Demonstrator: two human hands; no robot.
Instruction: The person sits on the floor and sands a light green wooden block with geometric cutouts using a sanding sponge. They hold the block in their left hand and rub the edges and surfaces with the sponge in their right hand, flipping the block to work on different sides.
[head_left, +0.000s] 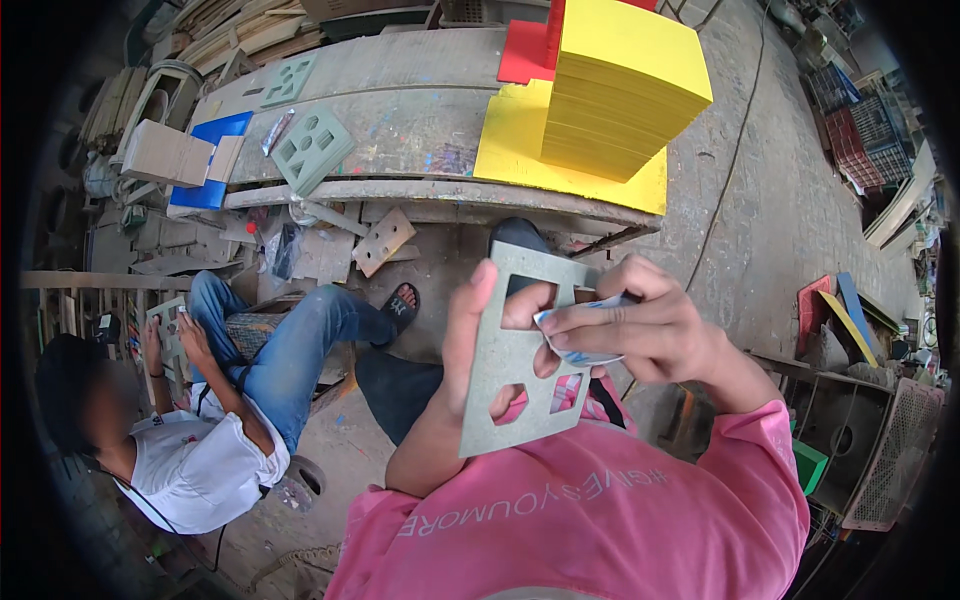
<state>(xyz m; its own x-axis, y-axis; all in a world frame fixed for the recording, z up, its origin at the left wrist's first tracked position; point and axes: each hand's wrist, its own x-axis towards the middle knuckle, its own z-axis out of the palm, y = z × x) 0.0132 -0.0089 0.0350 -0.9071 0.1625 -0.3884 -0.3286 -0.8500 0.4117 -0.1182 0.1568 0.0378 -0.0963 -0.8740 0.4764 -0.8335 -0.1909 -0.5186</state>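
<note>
My left hand grips the left edge of a thin grey-green board with shaped cutouts, tilted up in front of my chest. Its thumb lies along that edge, and some of its fingers show through the holes from behind. A folded piece of sandpaper, pale with blue print on its back, is pinched in my right hand. The sandpaper rests at the right side of the board, by the cutouts. Where exactly it touches is hidden by my fingers.
Ahead stands a worn bench bearing a stack of yellow boards, red pieces, a blue panel and another green cutout board. At left, a seated co-worker holds a similar board. Crates stand far right.
</note>
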